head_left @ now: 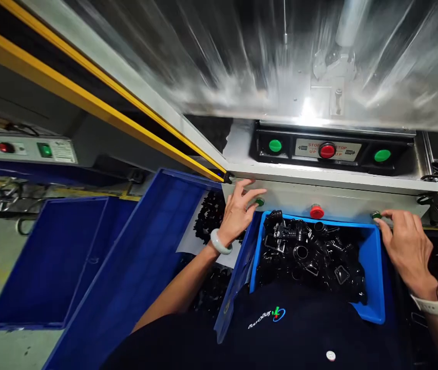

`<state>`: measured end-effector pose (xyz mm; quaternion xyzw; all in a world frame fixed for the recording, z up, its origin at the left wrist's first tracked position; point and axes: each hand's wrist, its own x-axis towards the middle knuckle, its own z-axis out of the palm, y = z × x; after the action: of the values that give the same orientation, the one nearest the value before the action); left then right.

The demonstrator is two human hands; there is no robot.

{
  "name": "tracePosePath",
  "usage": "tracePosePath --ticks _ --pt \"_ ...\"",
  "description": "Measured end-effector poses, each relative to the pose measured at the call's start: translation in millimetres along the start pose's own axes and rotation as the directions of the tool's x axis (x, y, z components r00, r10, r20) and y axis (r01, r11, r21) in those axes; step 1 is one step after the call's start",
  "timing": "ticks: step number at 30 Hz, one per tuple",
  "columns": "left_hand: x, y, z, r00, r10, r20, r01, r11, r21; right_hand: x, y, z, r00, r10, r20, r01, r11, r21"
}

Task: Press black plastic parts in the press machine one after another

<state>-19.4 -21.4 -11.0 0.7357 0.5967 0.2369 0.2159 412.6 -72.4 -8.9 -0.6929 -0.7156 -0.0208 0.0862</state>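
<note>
Meanwhile, the left hand [237,216] and right hand [405,249], both open and gripping nothing, touched green buttons [259,202] on a steel panel [284,203] just above a blue bin [373,257] of black pipe fittings [307,252].

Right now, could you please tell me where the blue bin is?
In the head view, the blue bin sits centre-right, just below the red button, between the person's left hand and right hand.
</note>
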Motion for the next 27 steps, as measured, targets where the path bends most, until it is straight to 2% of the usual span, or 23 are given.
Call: tracePosePath --ticks 2,5,7,8,10,12,14,17,18,20,23,25,27 --pt "-3 7 -4.2 0.980 0.161 0.117 -0.163 0.986 0.012 -15 -12 0 0.995 -0.086 0.043 0.092 0.982 -0.168" --pt "-1 12 -4.3 0.871 0.370 0.322 -0.395 0.918 0.014 -32 -25 13 0.973 -0.154 0.171 0.202 0.927 -0.315" --pt "4 10 -2.1 0.817 0.421 0.393 -0.462 0.887 0.011 -37 -27 24 0.965 -0.157 0.208 0.222 0.915 -0.337" --pt "7 8 -1.5 0.805 0.431 0.408 -0.474 0.881 0.004 -37 -27 29 0.963 -0.160 0.215 0.226 0.917 -0.330" --pt "10 5 -3.0 0.816 0.432 0.383 -0.458 0.888 -0.026 -37 -26 33 0.961 -0.170 0.216 0.232 0.924 -0.304" --pt "9 5 -7.8 0.861 0.414 0.295 -0.397 0.910 -0.120 -36 -25 27 0.964 -0.177 0.199 0.228 0.936 -0.268" --pt "5 8 -13.1 0.918 0.349 0.191 -0.288 0.914 -0.286 -37 -26 15 0.977 -0.151 0.153 0.178 0.967 -0.180" --pt "-2 21 -14.2 0.984 0.121 0.131 -0.030 0.838 -0.546 -35 -31 -11 0.995 -0.035 0.090 0.024 0.993 0.117" --pt "-4 27 -12.1 0.989 0.032 0.147 0.067 0.781 -0.621 -34 -34 -20 0.995 -0.002 0.102 -0.023 0.970 0.243" --pt "-6 37 -5.3 0.967 -0.096 0.235 0.245 0.606 -0.757 -29 -42 -38 0.986 0.013 0.166 -0.088 0.885 0.456" --pt "-5 50 5.6 0.917 -0.135 0.375 0.398 0.326 -0.857 -20 -58 -57 0.965 -0.051 0.258 -0.131 0.760 0.637" --pt "-4 59 10.8 0.902 -0.114 0.417 0.432 0.244 -0.868 -13 -71 -64 0.965 -0.086 0.246 -0.121 0.688 0.715" --pt "-4 68 14.4 0.899 -0.088 0.429 0.437 0.219 -0.872 -7 -85 -66 0.979 -0.077 0.191 -0.104 0.620 0.778"
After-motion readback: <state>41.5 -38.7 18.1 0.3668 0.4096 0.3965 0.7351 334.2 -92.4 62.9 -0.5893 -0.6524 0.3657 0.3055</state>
